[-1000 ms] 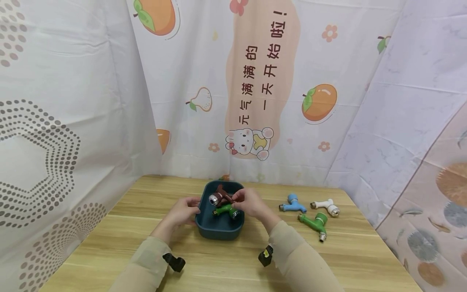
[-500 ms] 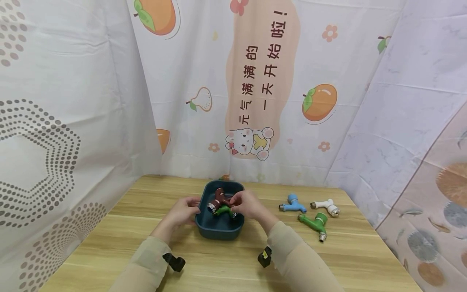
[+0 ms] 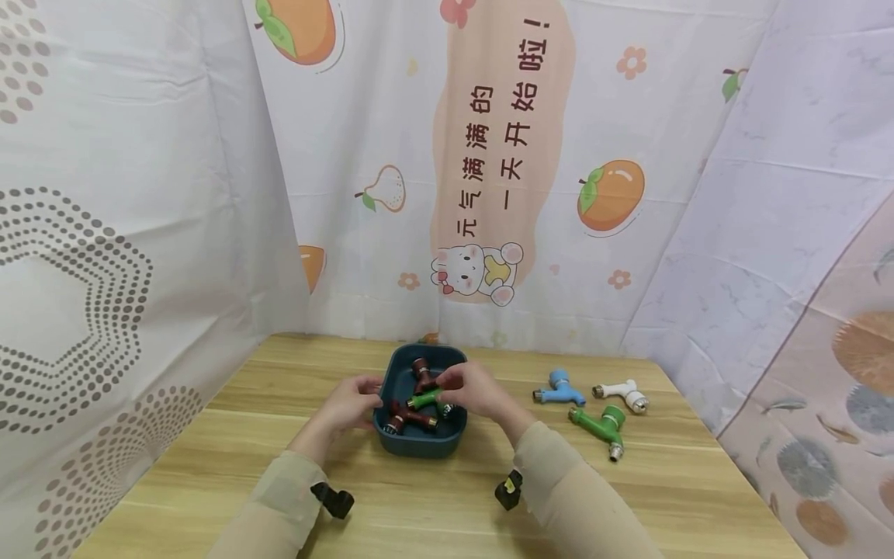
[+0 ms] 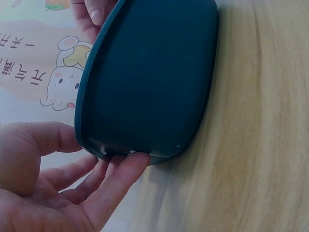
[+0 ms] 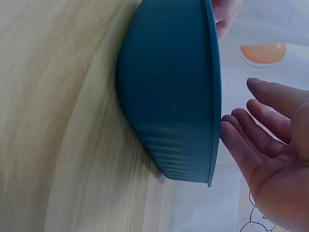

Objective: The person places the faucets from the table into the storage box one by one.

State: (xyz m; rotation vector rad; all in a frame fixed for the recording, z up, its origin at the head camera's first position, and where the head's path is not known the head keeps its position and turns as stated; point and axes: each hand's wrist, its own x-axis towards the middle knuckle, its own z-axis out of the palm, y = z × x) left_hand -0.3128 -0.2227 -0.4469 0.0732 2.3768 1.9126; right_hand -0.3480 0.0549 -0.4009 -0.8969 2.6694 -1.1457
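In the head view a dark teal basin (image 3: 419, 446) stands on the table between my hands. Inside it lie a brown tap (image 3: 412, 419) at the front left, a second brown tap (image 3: 422, 376) farther back, and a green tap (image 3: 423, 400) between them. My left hand (image 3: 351, 404) grips the basin's left end, thumb at the rim and fingers against the outer wall, as the left wrist view shows. Over the right rim hovers my right hand (image 3: 475, 388), its thumb and fingers apart in the right wrist view and nothing between them. Its fingertips overlap the green tap.
To the right of the basin lie a blue tap (image 3: 560, 388), a white tap (image 3: 621, 394) and a larger green tap (image 3: 602, 427) on the wooden table (image 3: 419, 505). Printed curtains (image 3: 363, 256) enclose the back and sides.
A brown tap at my right fingers has gone from over the green tap to the basin's front left, and the right hand has let go of it. My left hand stays put.
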